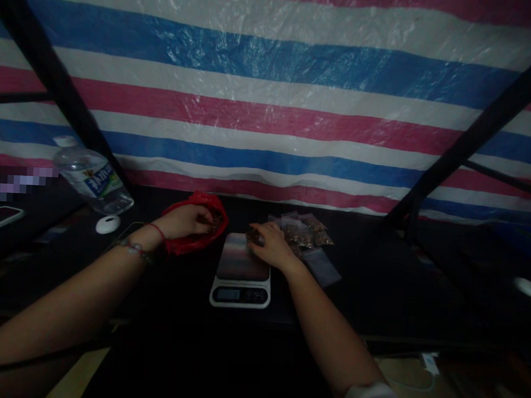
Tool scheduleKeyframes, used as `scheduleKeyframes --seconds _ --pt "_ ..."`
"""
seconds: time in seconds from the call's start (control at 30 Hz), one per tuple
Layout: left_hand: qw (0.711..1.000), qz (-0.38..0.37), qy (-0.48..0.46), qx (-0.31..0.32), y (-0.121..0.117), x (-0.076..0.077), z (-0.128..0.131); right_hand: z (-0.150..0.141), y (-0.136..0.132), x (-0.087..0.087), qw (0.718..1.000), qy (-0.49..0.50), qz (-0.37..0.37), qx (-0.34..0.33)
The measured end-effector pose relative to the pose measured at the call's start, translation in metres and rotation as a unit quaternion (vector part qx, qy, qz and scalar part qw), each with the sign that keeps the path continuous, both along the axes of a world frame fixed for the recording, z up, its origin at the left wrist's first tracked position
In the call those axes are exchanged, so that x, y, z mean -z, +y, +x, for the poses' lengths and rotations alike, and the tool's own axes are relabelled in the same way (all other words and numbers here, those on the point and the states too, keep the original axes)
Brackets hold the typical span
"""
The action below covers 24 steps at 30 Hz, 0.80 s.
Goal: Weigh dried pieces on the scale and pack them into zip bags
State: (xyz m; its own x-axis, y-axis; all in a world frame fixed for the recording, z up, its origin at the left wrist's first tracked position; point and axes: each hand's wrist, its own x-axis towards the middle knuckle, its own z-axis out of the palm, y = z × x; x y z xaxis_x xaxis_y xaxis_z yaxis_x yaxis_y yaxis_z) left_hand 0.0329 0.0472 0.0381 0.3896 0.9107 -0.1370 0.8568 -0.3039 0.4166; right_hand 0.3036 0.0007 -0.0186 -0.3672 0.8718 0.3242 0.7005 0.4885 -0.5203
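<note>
The red bag (196, 224) is lying on the desk (368, 275) left of the scale (242, 270), and the left hand (185, 220) is reaching into it, grip curled, contents unclear. The right hand (269, 244) is resting on the scale's far edge, fingers closed on a small packet (253, 234), beside more packets (306, 232).
</note>
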Motion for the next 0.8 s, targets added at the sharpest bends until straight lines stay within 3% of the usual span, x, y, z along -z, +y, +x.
scheduleKeyframes --seconds 0.13,0.3,0.5,0.8 --pt "0.995 0.000 -0.028 0.098 -0.022 0.004 0.045 0.001 0.000 0.000 1.000 -0.009 -0.002 -0.002" --pt "0.993 0.032 0.023 0.114 -0.027 0.018 0.081 0.002 -0.001 -0.001 1.000 -0.017 0.006 -0.012" --pt "0.988 0.034 0.034 0.145 -0.023 0.020 0.091 0.003 -0.005 -0.005 0.999 -0.030 -0.008 -0.022" --pt "0.993 0.034 -0.017 0.109 -0.035 0.005 0.087 0.005 -0.005 -0.009 1.000 -0.004 -0.006 -0.030"
